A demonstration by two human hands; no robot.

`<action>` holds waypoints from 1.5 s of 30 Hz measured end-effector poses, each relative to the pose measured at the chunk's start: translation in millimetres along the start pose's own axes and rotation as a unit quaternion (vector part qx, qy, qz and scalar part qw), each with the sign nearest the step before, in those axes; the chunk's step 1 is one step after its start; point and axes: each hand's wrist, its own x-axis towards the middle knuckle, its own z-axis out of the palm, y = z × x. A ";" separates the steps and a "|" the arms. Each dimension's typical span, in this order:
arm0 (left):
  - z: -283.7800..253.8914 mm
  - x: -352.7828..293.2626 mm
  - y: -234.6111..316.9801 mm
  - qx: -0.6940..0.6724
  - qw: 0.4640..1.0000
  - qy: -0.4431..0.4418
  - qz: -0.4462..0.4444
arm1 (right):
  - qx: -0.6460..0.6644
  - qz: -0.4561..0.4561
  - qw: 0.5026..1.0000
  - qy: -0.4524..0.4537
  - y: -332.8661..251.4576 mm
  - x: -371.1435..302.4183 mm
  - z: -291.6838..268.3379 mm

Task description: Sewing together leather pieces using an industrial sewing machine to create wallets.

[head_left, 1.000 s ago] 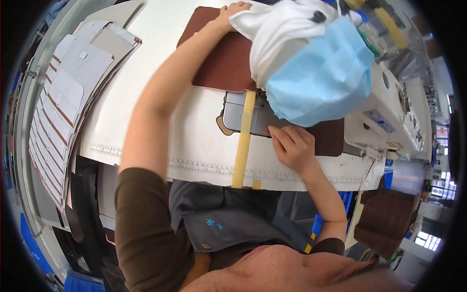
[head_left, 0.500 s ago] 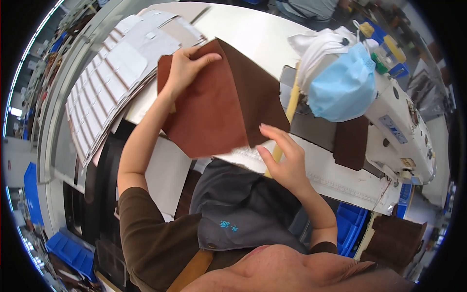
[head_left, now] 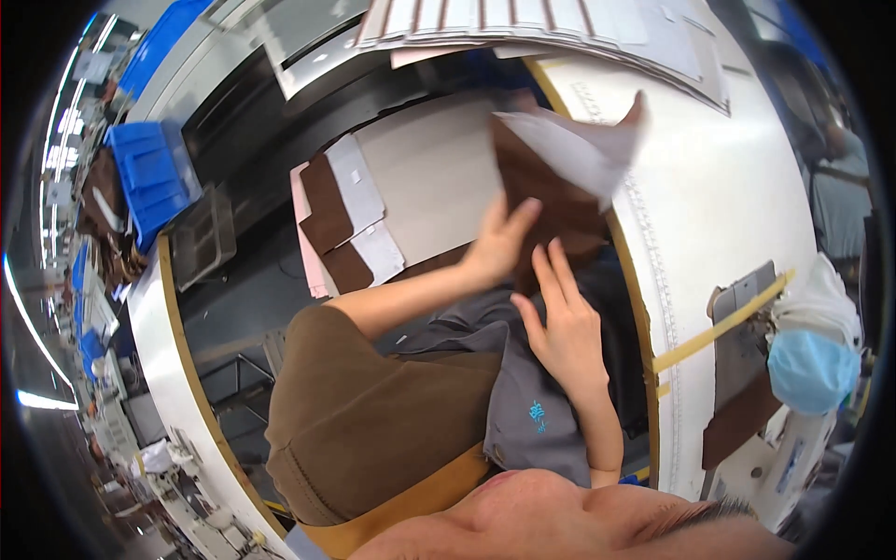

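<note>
A brown leather piece (head_left: 541, 187) with a whitish patch along its upper side is folded or bent, blurred by motion, beside the table edge. My left hand (head_left: 499, 245) grips its lower left part, thumb on the near face and the other fingers partly hidden behind it. Below its lower edge, my right hand (head_left: 567, 331) is open, fingers stretched upward, with the fingertips close to or touching the leather. Just left of the piece lies a large pale grey sheet (head_left: 425, 177), with brown and white cut panels (head_left: 327, 201) at its left end.
A white table (head_left: 737, 205) with a ruler strip runs along the right. Stacked white-and-brown panels (head_left: 523, 23) lie at the top. A sewing machine (head_left: 779, 457) with a blue mask (head_left: 814, 371) stands lower right. At left are a blue bin (head_left: 154, 177) and a grey tray (head_left: 207, 238).
My view and body have turned left. The leather piece has swung from above the table to beside the pale sheet, its whitish patch now showing. My left hand still holds it.
</note>
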 end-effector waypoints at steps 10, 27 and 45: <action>-359.1 -119.2 -113.2 0.060 0.909 0.378 -0.166 | -0.022 0.222 0.942 0.251 78.2 -111.3 -87.5; -165.4 196.8 110.6 0.340 0.814 0.212 0.421 | -0.252 0.432 0.857 0.128 182.1 -242.8 -176.3; -3.5 539.4 64.1 0.523 0.850 0.062 0.028 | -0.120 0.255 0.944 0.172 106.5 -158.4 -121.1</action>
